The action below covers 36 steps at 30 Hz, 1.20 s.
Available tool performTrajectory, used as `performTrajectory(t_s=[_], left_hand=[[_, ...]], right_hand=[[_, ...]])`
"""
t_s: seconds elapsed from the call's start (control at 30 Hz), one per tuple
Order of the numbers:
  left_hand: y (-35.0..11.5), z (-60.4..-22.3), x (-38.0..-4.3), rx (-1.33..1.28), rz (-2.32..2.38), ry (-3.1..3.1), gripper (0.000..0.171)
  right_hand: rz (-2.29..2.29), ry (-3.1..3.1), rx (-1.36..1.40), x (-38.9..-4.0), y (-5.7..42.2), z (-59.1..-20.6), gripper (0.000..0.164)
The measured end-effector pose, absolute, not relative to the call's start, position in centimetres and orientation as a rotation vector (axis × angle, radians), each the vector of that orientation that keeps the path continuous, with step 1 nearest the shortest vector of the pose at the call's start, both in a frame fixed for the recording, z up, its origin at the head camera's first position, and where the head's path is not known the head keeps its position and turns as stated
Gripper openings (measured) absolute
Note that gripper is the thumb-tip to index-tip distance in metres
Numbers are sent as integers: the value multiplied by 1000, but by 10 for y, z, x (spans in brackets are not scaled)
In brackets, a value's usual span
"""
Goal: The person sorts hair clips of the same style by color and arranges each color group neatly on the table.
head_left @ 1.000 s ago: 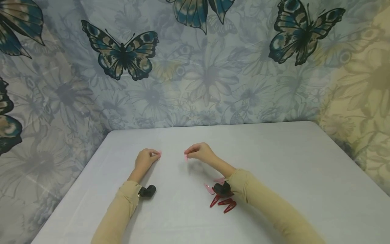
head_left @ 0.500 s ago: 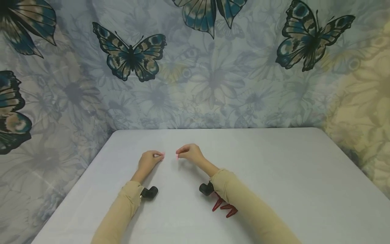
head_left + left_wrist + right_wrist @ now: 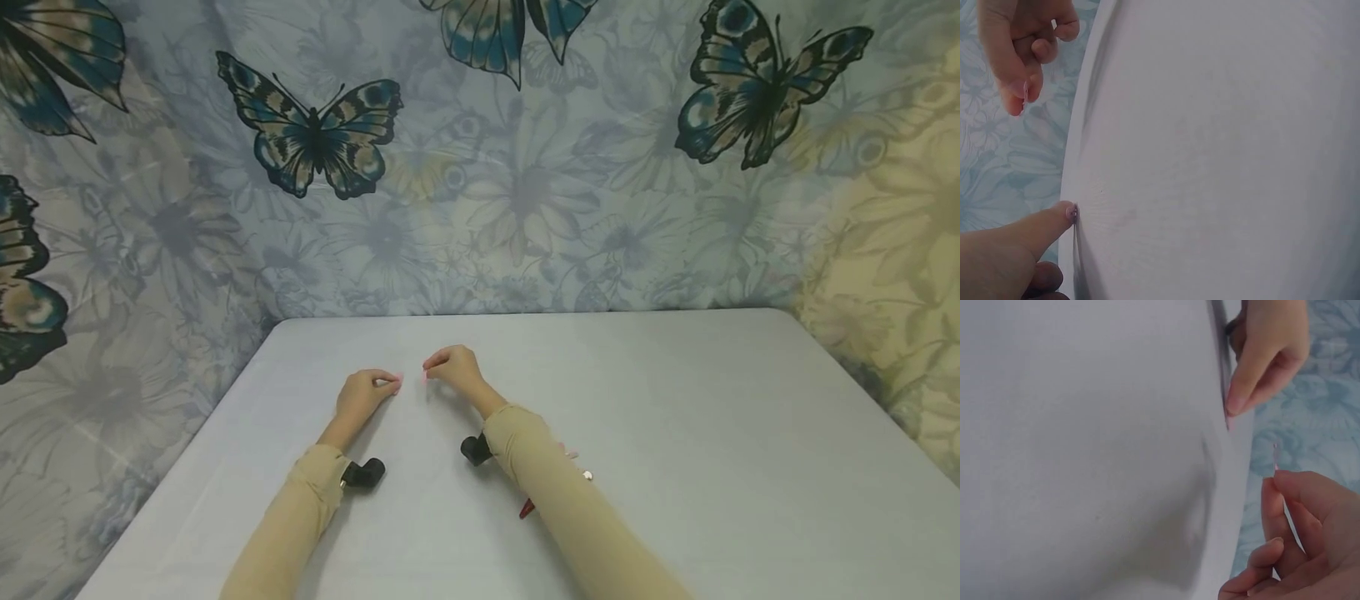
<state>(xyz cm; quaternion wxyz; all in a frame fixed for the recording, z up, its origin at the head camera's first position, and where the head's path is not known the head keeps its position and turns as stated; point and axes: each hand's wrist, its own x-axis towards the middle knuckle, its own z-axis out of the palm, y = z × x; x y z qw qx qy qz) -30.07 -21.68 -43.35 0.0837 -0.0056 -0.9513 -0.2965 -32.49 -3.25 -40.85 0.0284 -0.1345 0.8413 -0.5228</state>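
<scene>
My left hand (image 3: 360, 394) pinches a small pink hair clip (image 3: 1230, 423) between thumb and fingertips, low over the far left part of the white table. Just to its right, my right hand (image 3: 459, 372) holds a second pink hair clip (image 3: 1275, 453) by one end, pointing up from the fingertips in the right wrist view. A short gap separates the two clips. In the left wrist view, the right hand (image 3: 1029, 50) shows at the upper left, above the left thumb. Under the right forearm, a red hair clip (image 3: 527, 508) and a pink hair clip (image 3: 572, 455) lie partly hidden.
The white table (image 3: 675, 433) extends to a wall cloth (image 3: 525, 208) printed with butterflies and flowers. Black wrist cameras (image 3: 364, 475) stick out from both sleeves. The right sleeve (image 3: 577, 500) covers most of the loose clips.
My right hand has moved left, bringing its pink hair clip closer to the left hand's. The right forearm now covers most of the loose clips. The left hand stays nearly still.
</scene>
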Motion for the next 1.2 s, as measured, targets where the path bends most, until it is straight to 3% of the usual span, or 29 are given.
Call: performTrajectory(t_s=[1.2], left_hand=[[-217, -430, -302, -66, -801, -2866, 23]], right_hand=[[-1366, 2780, -336, -329, -56, -429, 5]])
